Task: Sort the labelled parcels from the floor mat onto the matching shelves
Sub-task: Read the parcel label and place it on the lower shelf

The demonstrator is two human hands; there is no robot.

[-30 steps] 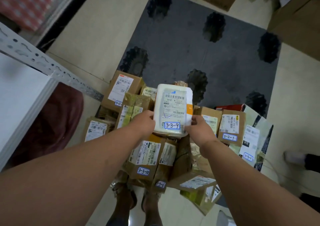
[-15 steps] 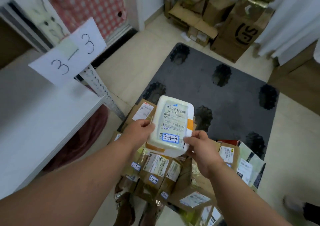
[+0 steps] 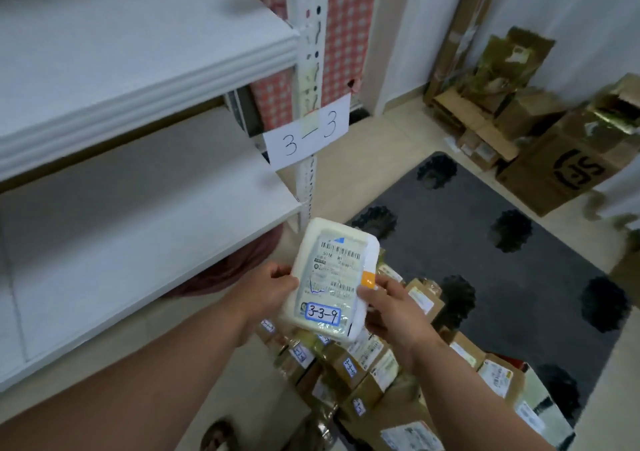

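1. Both hands hold one white parcel (image 3: 329,277) in the air, near the front right corner of the lower shelf (image 3: 145,242) and above the pile of parcels (image 3: 374,374) on the floor mat (image 3: 519,270). The left hand (image 3: 268,293) grips its left edge with thumb on the face; the right hand (image 3: 388,307) grips the right edge the same way.
2. The handwritten tag on the parcel reads 3-3-9. The paper sign (image 3: 306,135) taped to the shelf post (image 3: 310,80) reads 3-3, so the board just below that sign is most likely the match.
3. To do this step well, I would keep the tag facing up, carry the parcel left over the shelf lip, and lay it flat well in from the edge. Releasing only once it rests on the board should stop it sliding off.
4. A two-handed hold suits the soft, rounded wrapping, which looks likely to flex.
5. Hard to tell: the fingers under the parcel are hidden. The upper shelf (image 3: 138,45) shows no sign of its own here. Tags on the brown boxes below are mostly blurred or cut off at the frame edge.
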